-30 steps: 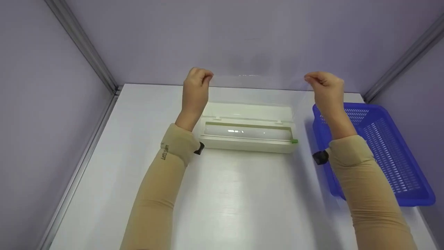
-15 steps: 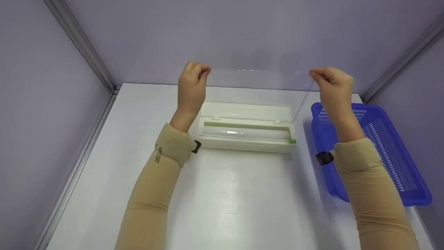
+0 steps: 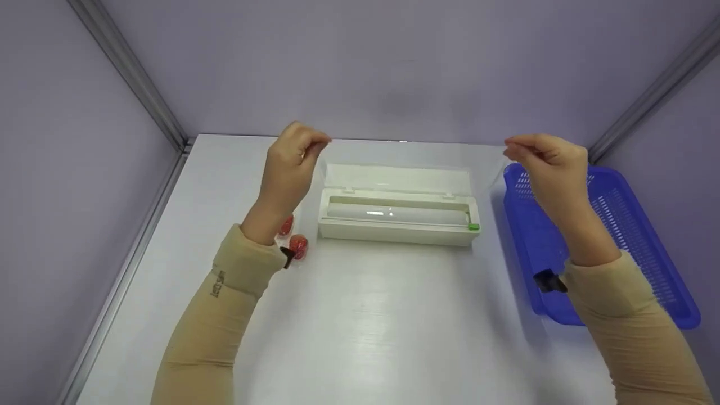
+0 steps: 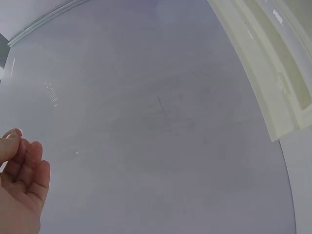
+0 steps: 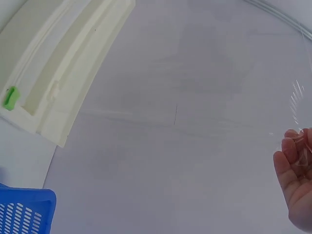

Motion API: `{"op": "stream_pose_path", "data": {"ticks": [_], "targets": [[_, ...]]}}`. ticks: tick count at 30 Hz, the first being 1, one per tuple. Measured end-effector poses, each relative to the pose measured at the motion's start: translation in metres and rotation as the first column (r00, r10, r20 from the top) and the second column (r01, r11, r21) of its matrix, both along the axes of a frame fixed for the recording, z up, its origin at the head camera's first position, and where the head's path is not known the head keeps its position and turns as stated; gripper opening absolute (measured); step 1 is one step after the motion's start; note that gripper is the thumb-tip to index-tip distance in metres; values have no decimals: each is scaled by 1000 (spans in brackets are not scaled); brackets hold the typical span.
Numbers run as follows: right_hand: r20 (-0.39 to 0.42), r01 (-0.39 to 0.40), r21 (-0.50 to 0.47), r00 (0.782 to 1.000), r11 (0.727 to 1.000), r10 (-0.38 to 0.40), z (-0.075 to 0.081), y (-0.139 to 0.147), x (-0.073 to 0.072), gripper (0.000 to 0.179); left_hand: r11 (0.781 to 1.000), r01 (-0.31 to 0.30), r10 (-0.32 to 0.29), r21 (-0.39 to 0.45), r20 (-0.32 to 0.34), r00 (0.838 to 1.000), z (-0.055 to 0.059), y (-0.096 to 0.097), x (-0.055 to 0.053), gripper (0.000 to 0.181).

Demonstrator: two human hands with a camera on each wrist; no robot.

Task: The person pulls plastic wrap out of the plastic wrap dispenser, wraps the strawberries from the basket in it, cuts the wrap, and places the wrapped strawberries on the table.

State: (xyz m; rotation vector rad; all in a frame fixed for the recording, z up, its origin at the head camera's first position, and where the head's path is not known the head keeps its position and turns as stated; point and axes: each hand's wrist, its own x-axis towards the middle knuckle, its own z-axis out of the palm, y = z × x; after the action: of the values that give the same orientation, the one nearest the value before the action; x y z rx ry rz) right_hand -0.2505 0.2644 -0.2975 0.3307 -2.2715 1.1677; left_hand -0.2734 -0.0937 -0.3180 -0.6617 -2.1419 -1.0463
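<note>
Both hands are raised beyond the open cling film dispenser (image 3: 399, 233), a white box with a roll lying inside. Between them stretches a sheet of cling film (image 5: 296, 100), so clear that mainly its glints and creases show. My left hand (image 3: 292, 160) pinches one corner between thumb and fingertips, to the left of the dispenser's lid (image 3: 398, 178). At the other corner my right hand (image 3: 554, 169) pinches the film, near the far end of the blue basket. In the right wrist view, film bunches at the fingertips. The sheet's lower edge is hard to make out.
Red strawberry-like fruits (image 3: 298, 246) in clear wrap lie left of the dispenser, partly behind the left wrist. A blue plastic basket (image 3: 540, 311) stands at the right, under the right arm. A green slider (image 3: 473, 226) sits at the dispenser's right end. Walls enclose the white table (image 3: 365, 315).
My hands rose slightly, then came down towards the table, and they are farther apart. The film came down with them. My left arm shifted left, and the red fruits came into view beside it.
</note>
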Motion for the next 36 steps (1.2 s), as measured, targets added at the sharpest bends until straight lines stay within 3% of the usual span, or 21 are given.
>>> {"op": "stream_pose_path", "data": {"ticks": [5,10,13,16,18,22,28,30,33,34,36], "targets": [[22,-78,-44,997,996,79,-3,-2,21,13,993,120,-120,-18,28,992,-4,-11,15,10],[92,-149,-103,983,984,158,-10,-1,39,13,972,234,-232,-6,132,964,-9,-19,28,9],[104,-221,-138,966,965,236,-17,3,47,12,956,293,-290,15,193,937,-13,-22,34,10],[120,-307,-198,935,931,334,-22,7,54,11,928,369,-371,55,251,894,-17,-24,40,11],[148,-363,-246,903,899,405,-25,11,58,11,904,420,-426,86,286,858,-20,-26,44,13],[267,-439,-278,819,855,508,-29,18,66,12,863,488,-495,130,404,769,-24,-29,52,15],[416,-557,-266,669,786,615,-42,25,77,14,819,558,-512,132,607,608,-34,-31,57,15],[465,-585,-275,614,763,638,-49,24,78,14,807,577,-496,126,675,546,-38,-31,57,14],[543,-628,-297,508,719,669,-63,19,76,15,786,609,-456,106,765,455,-46,-30,58,15],[569,-645,-302,468,702,676,-68,17,75,15,782,617,-432,89,792,432,-49,-30,58,15],[628,-679,-295,393,673,672,-78,11,74,14,770,636,-379,44,834,401,-55,-29,59,16]]}}
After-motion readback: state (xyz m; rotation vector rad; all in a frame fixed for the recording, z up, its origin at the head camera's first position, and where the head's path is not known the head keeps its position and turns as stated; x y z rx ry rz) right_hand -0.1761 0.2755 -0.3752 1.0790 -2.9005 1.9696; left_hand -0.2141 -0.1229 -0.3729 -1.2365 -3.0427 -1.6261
